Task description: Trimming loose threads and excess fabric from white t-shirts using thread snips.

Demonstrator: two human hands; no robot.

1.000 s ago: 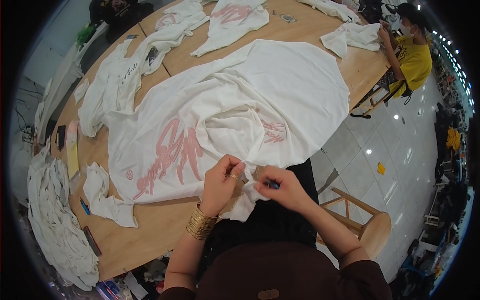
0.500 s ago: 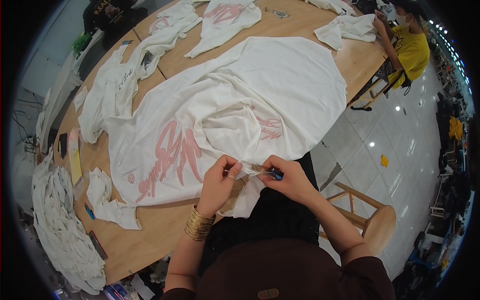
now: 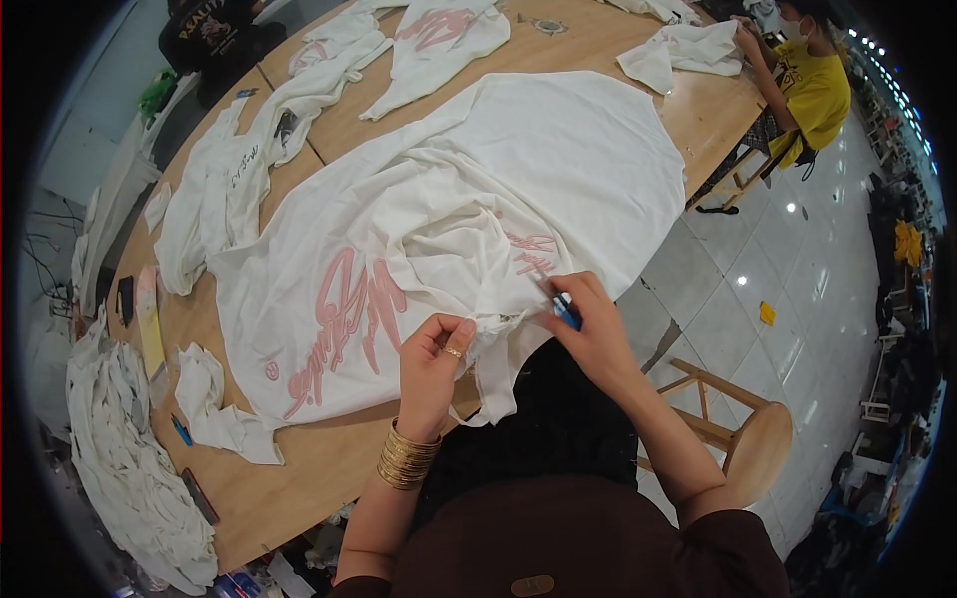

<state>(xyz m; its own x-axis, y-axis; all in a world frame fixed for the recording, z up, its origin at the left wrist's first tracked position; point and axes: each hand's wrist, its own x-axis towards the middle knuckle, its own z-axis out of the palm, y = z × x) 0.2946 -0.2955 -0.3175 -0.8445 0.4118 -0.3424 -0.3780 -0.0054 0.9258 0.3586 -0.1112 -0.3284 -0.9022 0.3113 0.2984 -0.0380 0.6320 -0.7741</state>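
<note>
A large white garment [image 3: 588, 140] with pink script lettering lies spread over the table, its middle bunched into folds. At the near edge my left hand [image 3: 431, 364] pinches the cloth between thumb and fingers. My right hand [image 3: 598, 344] is closed around small blue-handled thread snips [image 3: 566, 310], whose blades point up and away over the garment. A gathered seam stretches from the left fingertips toward the right thumb; whether that thumb touches it I cannot tell. Below the hands a narrow white flap [image 3: 495, 389] of the garment hangs over the table edge.
The wooden table [image 3: 289, 498] also bears a white cloth piece [image 3: 224, 409], a blue tool [image 3: 180, 430], a phone [image 3: 199, 495] and a heap of white cloth [image 3: 135, 468]. A stool [image 3: 758, 453] stands at right. A person in yellow [image 3: 815, 100] handles white cloth at far right.
My right hand has moved up and slightly right with the snips, away from my left hand. The left hand still pinches the cloth, slightly lower and left.
</note>
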